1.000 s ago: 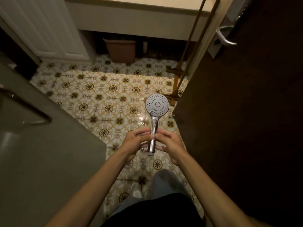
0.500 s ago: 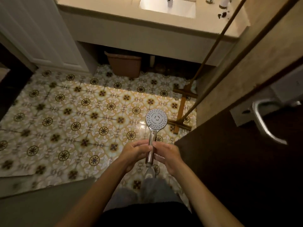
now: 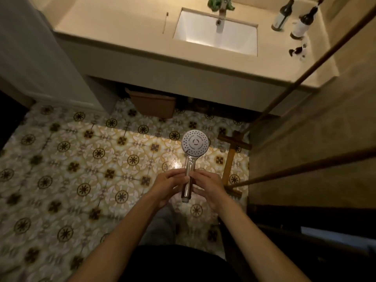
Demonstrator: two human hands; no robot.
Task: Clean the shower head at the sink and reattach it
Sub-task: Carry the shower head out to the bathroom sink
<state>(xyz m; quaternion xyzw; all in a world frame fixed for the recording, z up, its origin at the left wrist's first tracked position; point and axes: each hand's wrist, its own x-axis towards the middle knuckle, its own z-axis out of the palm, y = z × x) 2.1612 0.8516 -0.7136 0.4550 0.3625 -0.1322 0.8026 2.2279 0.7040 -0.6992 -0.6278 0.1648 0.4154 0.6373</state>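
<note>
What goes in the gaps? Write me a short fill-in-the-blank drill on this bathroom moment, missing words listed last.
1. Both hands, the left hand and the right hand, hold the round chrome shower head by its ____.
2. The white rectangular sink is set into a ____ countertop.
3. Two dark glass bottles stand to the ____ of the sink.
4. Under the counter sits a ____ bin.

Missing words: handle; beige; right; brown

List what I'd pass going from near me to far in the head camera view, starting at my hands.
Left hand and right hand holding the shower head → patterned floor → brown bin under the counter → sink → faucet.
</note>
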